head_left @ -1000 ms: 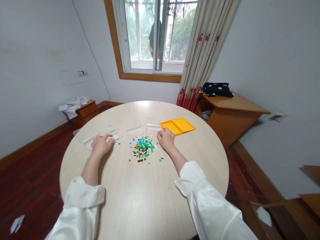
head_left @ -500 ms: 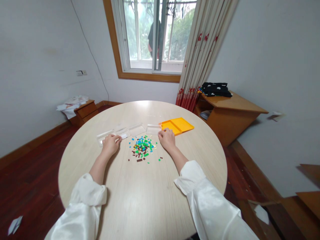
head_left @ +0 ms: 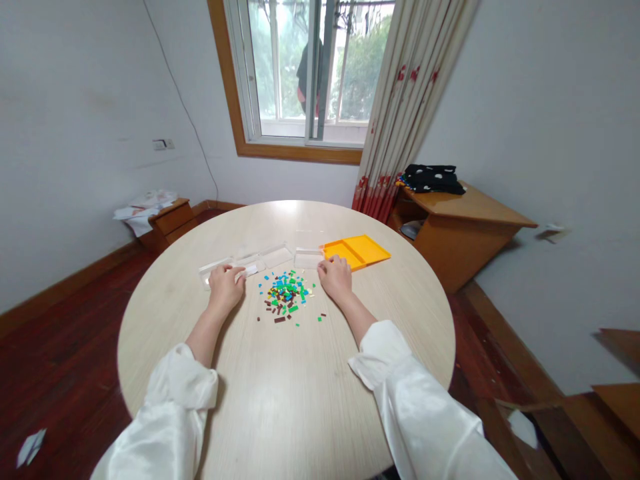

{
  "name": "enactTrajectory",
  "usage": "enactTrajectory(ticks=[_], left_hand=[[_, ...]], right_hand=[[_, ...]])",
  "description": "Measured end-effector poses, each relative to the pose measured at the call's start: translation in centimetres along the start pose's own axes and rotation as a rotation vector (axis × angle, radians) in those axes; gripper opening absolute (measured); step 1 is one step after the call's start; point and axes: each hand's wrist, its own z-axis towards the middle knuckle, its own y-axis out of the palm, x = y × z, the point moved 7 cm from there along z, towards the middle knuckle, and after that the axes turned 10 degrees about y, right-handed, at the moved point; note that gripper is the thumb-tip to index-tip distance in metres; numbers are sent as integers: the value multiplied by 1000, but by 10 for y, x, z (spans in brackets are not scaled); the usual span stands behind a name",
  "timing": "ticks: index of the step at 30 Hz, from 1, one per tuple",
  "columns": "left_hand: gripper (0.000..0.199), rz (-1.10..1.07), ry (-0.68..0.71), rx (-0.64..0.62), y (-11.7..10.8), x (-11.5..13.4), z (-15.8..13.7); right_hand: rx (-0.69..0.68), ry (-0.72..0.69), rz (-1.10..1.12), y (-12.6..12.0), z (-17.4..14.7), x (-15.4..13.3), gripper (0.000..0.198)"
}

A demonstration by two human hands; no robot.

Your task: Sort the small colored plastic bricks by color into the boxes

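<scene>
Several clear plastic boxes stand in a slightly bent row across the round table. My left hand lies over the leftmost clear box, its fingers curled down at the near edge of the neighbouring clear box. At the row's other end, my right hand has its fingers bent together on the right end of another clear box. Between my hands is a loose pile of small building bricks in green, blue, brown and yellow. Just beyond my right hand lies a yellow divided tray.
The round wooden table fills the middle. Behind it are a window and a long curtain. To the right stands a wooden cabinet with folded black cloth on it; papers lie on a low cabinet at left.
My left hand has shifted slightly right, and the left-hand clear boxes have slid right along with it, closer to the rest of the row. My right hand stays nearly still.
</scene>
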Motion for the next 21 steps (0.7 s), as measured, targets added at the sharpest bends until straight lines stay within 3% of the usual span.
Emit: enactTrajectory(ticks=[3, 8, 13, 21], left_hand=[[35, 42, -14, 105, -19, 8, -6], [36, 75, -53, -133, -16, 24, -15], [34, 112, -16, -259, -5, 39, -22], [31, -138, 212, -187, 12, 65, -25]], right_hand=[[24, -7, 29, -2, -1, -1, 24], [116, -98, 198, -11, -6, -11, 30], [-25, -317, 381, -1, -19, -40, 35], [-210, -362, 392, 15, -29, -52, 41]])
